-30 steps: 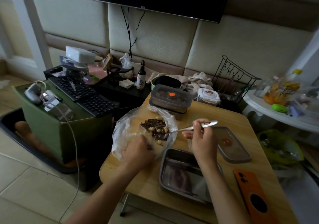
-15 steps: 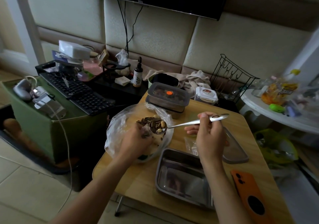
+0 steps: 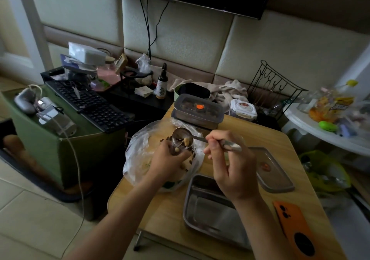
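- Far left on my feed, a green box (image 3: 40, 149) stands on the floor beside the tabletop (image 3: 160, 209). A black keyboard (image 3: 90, 104) lies across its top.
- A clear plastic bag (image 3: 138, 159) sits at the tabletop's left edge, mouth open upward, with a nut mix (image 3: 193, 155) of peanuts and dark seeds inside.
- The left hand (image 3: 167, 160) is at the bag's mouth. Its grip is closed, fingers curled round the bunched plastic, with a peanut and some seeds at the fingertips. I cannot tell whether the fingers touch the mix directly or through the film.
- The spoon (image 3: 180, 135) hangs over the bag, just above those fingertips. Its hollow faces me and one peanut lies on it.
- The right hand (image 3: 232, 169) has the spoon by its handle. Thumb and forefinger pinch the handle tight and the other fingers curl loosely below. The hand is held above the tabletop, between bag and tray.
- A steel tray (image 3: 208, 207) lies on the tabletop under the right wrist, just beside the bag.
- Behind the bag stands a lidded container (image 3: 197, 110) with an orange dot on top. A small white-lidded tub (image 3: 243, 107) sits beside it to the right.
- Right of the right hand, a loose lid (image 3: 274, 171) lies flat on the tabletop.
- Nearer me, an orange phone (image 3: 294, 231) lies by the tabletop's right edge.
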Demonstrator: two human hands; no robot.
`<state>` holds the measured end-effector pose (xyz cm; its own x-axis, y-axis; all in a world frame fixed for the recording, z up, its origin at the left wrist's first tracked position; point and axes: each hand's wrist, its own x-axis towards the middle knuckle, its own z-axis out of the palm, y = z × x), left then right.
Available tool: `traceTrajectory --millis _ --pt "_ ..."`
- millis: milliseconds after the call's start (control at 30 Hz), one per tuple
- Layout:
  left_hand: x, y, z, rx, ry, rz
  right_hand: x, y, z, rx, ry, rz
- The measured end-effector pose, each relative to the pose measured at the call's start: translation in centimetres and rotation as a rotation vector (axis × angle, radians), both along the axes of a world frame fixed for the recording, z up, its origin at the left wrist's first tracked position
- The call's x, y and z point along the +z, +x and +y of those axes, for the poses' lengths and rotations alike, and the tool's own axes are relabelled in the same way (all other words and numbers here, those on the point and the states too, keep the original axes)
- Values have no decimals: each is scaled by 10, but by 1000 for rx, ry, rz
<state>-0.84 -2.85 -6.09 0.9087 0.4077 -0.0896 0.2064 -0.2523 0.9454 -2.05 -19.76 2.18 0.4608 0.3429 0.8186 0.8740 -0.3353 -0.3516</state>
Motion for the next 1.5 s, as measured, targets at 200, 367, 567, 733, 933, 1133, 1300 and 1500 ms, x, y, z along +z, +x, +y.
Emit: traceTrajectory --millis 200,367,567,733,933,1133,1300,1500 --pt "-2 2 1 28 -17 -81 -1 -1 0 -6 31 -24" --pt "-2 5 2 46 -1 -148 -1 -1 1 13 72 -4" --pt "-4 8 3 55 16 -172 -1 0 0 15 46 2" --pt "-1 5 3 43 1 -164 1 -1 1 -4 92 11" --pt "4 1 2 25 21 -180 0 -1 1 15 107 15" --pt "6 -3 5 2 102 -193 4 -5 5 16 113 65" --pt "12 -12 9 -4 198 -122 3 3 0 -156 323 232" --pt "25 -28 23 213 300 -307 -2 14 5 -284 735 816"
